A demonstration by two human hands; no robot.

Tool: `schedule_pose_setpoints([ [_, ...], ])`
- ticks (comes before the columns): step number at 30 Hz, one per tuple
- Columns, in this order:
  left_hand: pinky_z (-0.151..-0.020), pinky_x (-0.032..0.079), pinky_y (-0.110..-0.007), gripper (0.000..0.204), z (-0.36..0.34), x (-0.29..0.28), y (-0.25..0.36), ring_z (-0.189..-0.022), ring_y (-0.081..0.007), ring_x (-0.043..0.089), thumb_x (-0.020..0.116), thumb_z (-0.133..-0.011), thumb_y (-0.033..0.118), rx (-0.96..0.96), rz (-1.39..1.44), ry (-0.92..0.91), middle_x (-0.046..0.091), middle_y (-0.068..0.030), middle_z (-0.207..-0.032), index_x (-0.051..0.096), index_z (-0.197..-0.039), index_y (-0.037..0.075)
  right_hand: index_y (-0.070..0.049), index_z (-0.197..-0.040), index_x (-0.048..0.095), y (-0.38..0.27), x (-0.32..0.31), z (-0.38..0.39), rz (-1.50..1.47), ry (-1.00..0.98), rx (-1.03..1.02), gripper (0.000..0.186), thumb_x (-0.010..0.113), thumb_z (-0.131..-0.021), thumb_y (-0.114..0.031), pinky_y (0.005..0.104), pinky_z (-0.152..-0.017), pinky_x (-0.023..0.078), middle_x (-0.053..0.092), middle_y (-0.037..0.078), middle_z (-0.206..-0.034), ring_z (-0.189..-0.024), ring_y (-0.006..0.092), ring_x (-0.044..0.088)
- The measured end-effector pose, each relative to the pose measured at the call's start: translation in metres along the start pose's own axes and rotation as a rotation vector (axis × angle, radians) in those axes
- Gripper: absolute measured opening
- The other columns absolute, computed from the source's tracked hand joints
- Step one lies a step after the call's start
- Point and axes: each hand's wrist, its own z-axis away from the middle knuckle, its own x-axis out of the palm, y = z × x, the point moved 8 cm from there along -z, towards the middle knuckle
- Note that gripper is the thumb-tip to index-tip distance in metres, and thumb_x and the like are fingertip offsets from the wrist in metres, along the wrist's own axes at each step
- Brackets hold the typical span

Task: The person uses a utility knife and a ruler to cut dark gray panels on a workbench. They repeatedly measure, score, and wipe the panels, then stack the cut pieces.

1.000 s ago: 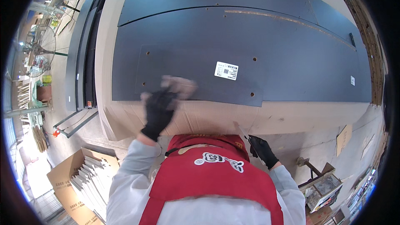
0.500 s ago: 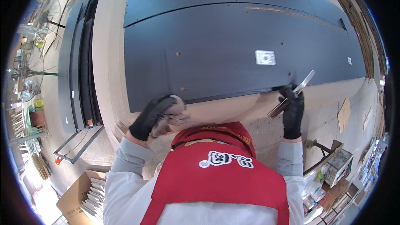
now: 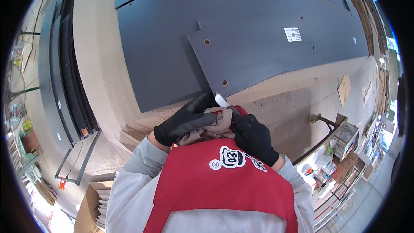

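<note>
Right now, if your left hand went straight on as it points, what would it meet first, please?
The left hand would probably meet the top dark panel at its near corner, though the pale blade sits close by and depth is unclear.

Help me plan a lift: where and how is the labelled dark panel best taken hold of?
Take the labelled panel by its near-left corner, I'd judge, bringing the grip from the person's left: it lies flat, skewed over a lower dark board, leaving its left edge exposed. Mind the pale tool tip there.
</note>
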Motion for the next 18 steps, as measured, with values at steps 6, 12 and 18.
schedule_pose_setpoints([
  [6, -0.107, 0.036, -0.034, 0.064, -0.005, 0.004, 0.004, -0.125, -0.0234, 0.048, 0.061, -0.087, 0.029, 0.013, 0.065, 0.015, 0.049, -0.0149, -0.136, 0.040, -0.140, -0.001, -0.016, -0.139, 0.049, 0.013, -0.007, 0.004, 0.104, -0.016, 0.213, 0.053, 0.059, -0.087, -0.012, 0.0373, -0.059, 0.051, 0.061, 0.010, -0.083, -0.071, 0.0268, 0.063],
  [12, -0.101, 0.040, -0.033, 0.044, -0.011, 0.004, 0.011, -0.115, -0.0224, 0.052, 0.053, -0.092, 0.024, 0.082, -0.073, 0.077, 0.053, -0.0132, -0.126, 0.050, -0.128, -0.001, -0.019, -0.144, 0.043, 0.035, -0.020, 0.004, 0.020, 0.166, 0.151, 0.055, 0.057, -0.090, -0.019, 0.0367, -0.054, 0.050, 0.062, 0.008, -0.083, -0.069, 0.0249, 0.063],
  [18, -0.089, 0.044, -0.032, 0.026, -0.022, 0.003, 0.013, -0.096, -0.0233, 0.056, 0.045, -0.096, 0.016, 0.036, -0.224, 0.181, 0.056, -0.0123, -0.105, 0.056, -0.109, -0.003, -0.011, -0.141, 0.046, 0.024, -0.014, -0.001, 0.175, 0.054, 0.037, 0.053, 0.056, -0.090, -0.019, 0.0371, -0.055, 0.050, 0.060, 0.008, -0.081, -0.069, 0.0254, 0.062],
])
